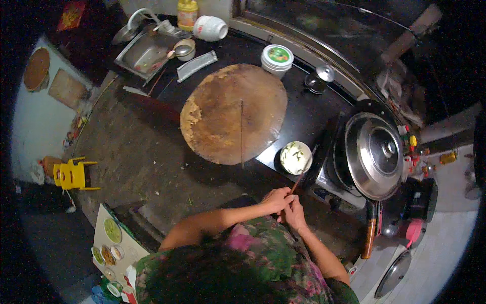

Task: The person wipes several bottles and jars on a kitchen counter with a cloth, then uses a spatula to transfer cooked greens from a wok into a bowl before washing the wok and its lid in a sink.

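Close before my body, my left hand (276, 200) and my right hand (295, 213) meet and touch. A thin brown stick, perhaps a chopstick (297, 184), rises from between them towards a white bowl (296, 152) with pale contents and green bits. Which hand grips the stick is hard to tell, as the fingers overlap. Beyond the hands lies a large round wooden chopping board (231, 114) on the black counter. A thin dark stick or crack (242, 133) runs across the board and reaches its near edge.
A lidded wok (374, 155) sits on the stove at the right, its wooden handle (368, 237) pointing towards me. A lidded white tub (277, 60) stands behind the board. At the back left are a metal sink (125, 57) and stacked white bowls (210, 29). A yellow chair (72, 174) stands left.
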The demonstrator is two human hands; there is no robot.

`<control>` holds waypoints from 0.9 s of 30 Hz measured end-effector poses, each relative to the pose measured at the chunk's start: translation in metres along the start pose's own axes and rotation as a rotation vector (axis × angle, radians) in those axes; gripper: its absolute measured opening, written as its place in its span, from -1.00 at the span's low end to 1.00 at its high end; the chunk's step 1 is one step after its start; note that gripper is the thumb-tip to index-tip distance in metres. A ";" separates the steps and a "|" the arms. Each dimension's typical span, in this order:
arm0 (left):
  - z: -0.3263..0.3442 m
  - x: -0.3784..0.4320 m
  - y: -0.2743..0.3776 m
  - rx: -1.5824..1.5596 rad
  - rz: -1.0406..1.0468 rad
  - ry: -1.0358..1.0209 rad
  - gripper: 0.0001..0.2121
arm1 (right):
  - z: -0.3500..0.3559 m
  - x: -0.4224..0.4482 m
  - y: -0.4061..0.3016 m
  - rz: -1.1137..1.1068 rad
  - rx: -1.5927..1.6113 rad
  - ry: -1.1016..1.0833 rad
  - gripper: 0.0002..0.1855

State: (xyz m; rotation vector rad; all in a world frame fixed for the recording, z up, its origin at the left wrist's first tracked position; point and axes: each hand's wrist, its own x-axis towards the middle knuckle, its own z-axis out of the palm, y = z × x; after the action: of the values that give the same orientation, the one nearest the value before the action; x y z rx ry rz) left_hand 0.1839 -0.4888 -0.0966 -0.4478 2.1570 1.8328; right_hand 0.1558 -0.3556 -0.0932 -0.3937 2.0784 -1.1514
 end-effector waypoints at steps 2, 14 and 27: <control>-0.015 -0.015 0.035 0.039 -0.039 0.014 -0.73 | -0.004 -0.006 -0.006 -0.143 -0.071 0.038 -0.80; -0.166 -0.021 0.011 0.789 -0.031 0.938 -0.73 | -0.081 -0.083 -0.160 -0.176 0.087 -0.001 -0.79; -0.103 -0.041 0.055 0.553 0.217 0.852 -0.77 | -0.309 0.032 -0.139 -0.237 -0.886 0.796 -0.46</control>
State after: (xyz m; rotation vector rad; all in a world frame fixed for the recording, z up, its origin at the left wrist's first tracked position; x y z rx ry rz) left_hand 0.1983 -0.5800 -0.0141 -1.0144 3.2301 1.1078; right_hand -0.0971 -0.2622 0.1144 -0.6717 3.2866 -0.4360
